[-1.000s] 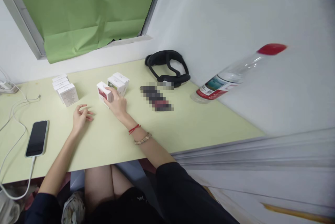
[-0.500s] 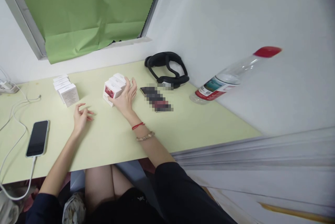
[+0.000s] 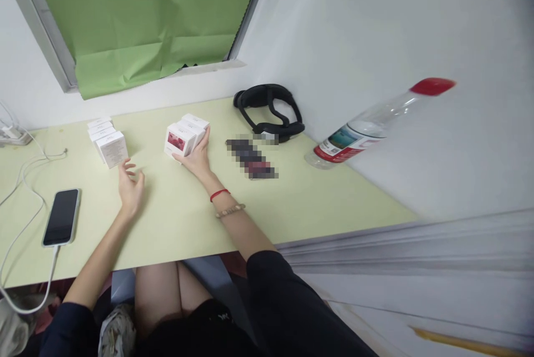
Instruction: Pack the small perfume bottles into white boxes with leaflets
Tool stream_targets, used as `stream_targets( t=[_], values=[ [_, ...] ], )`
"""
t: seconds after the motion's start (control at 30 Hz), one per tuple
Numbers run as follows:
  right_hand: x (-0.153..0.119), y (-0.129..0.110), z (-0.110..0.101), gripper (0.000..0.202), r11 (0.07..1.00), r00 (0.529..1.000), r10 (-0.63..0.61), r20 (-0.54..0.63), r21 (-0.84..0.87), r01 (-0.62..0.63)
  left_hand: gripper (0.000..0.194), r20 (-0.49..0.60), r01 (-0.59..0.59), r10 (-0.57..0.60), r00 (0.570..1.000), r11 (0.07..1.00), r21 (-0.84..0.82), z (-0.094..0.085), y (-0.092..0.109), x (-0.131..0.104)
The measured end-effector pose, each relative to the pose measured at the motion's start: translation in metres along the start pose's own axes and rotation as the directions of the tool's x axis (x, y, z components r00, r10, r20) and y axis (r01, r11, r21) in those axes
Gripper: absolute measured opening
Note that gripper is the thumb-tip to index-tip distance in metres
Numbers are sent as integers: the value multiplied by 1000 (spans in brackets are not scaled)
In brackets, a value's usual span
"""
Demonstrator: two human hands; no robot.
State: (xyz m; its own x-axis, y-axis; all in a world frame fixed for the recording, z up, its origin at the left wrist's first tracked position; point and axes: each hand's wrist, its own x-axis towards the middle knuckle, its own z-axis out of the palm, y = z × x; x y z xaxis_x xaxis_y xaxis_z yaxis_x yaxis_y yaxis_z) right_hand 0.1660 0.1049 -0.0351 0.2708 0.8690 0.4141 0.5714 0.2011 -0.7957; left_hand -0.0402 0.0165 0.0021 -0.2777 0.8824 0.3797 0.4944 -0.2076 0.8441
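On the tabletop stand two rows of small white boxes. In the right row, the front white box [image 3: 178, 143] carries a dark red picture, and several others are lined up behind it. My right hand [image 3: 197, 160] is wrapped around this front box, thumb at its lower front and fingers along the right side; the fingertips are partly hidden. The left row's front box [image 3: 113, 150] shows a side of fine print. Just below it is my left hand [image 3: 130, 189], fingers loosely curled and apart, holding nothing. Whether its fingertips touch the box I cannot tell.
A phone [image 3: 62, 218] with a white charging cable [image 3: 53, 268] lies at the left. Behind my right hand are a black headset [image 3: 269, 112] and a pixelated flat object [image 3: 252, 159]. A red-capped bottle [image 3: 354, 137] stands by the right wall.
My right hand's fingers have come down from above the right row and closed around the front box. My left hand has turned and its fingers have moved up toward the left row.
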Motion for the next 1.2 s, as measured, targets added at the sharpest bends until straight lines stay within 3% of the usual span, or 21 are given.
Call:
stream_targets(
  t=[0.13,0.23,0.3,0.4,0.63,0.83,0.93,1.07,1.2],
  values=[
    [1,5,2,129,999,999,23,28,-35,-22,59,-233,-152,218,948,950,271,-14,-11,18],
    [-1,3,2,129,996,1000,-6,-18,-89,4,73,-310,-87,180,934,952,293,-28,-28,36],
    [-5,-5,0,125,991,994,-49,-94,-130,36,73,-274,-5,66,959,976,217,-34,-41,46],
    [-13,-22,-4,109,978,971,-163,-175,-160,135,57,-148,79,-59,987,988,132,-37,-60,57],
    [-33,-51,-1,78,934,918,-349,-188,-150,325,43,-122,47,-27,992,985,167,-42,-74,66],
    [-38,-57,2,58,906,891,-423,-165,-71,417,38,-22,8,3,1000,881,472,-41,-59,55],
    [-39,-60,-1,46,906,890,-424,-166,-67,418,41,49,-57,43,998,938,343,-40,-54,52],
    [-40,-62,-4,35,898,890,-438,-123,-25,439,48,96,-42,34,995,996,81,-42,-54,54],
    [-42,-64,-4,33,835,837,-547,11,76,545,48,272,-50,55,961,998,-25,-37,-45,47]
  ],
)
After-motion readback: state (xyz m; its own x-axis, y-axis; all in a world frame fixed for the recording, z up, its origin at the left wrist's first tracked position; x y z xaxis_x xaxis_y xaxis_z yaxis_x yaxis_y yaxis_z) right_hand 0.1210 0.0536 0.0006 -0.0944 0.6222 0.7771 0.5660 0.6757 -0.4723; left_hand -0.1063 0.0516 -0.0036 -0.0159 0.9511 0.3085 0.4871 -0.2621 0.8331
